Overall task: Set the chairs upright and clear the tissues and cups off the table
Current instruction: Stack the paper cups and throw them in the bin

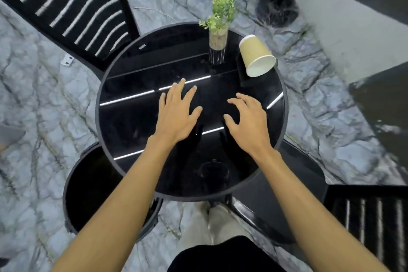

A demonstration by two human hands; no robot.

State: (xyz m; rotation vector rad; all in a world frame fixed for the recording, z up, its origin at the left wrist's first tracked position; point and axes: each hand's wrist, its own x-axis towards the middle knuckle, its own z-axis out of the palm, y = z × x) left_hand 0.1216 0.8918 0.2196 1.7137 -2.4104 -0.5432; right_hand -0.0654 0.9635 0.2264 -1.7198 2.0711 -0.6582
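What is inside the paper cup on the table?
The paper cup lies tipped on the table, its mouth facing the camera. The visible white inside looks empty; its far bottom cannot be seen.

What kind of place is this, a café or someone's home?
Probably a café or lounge seating corner, though a home can't be ruled out: a small round black table with slatted-back chairs, a paper cup tipped over, a little potted plant, and a marble-patterned floor.
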